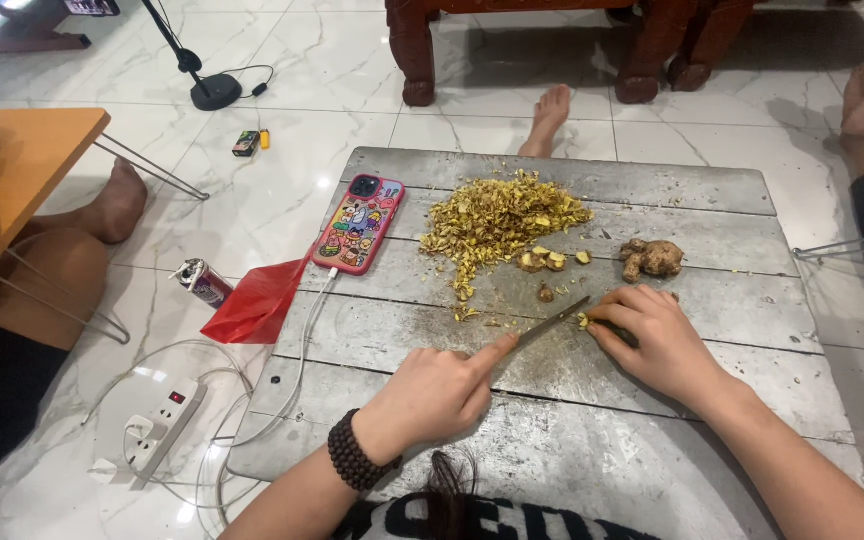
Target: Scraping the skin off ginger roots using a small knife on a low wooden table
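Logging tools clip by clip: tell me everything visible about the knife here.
The knife has a slim, dull grey metal blade lying nearly flat and angled up to the right over the worn metal board. The left hand hides the handle, its forefinger stretched along the blade's spine. The tip meets a small yellowish piece pinned by the right hand's fingertips. The edge itself is too thin to judge.

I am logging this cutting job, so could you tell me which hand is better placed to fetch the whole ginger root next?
Probably the right hand: it pins the small piece being cut just below the ginger root, while the left hand grips the knife and lies farther away.
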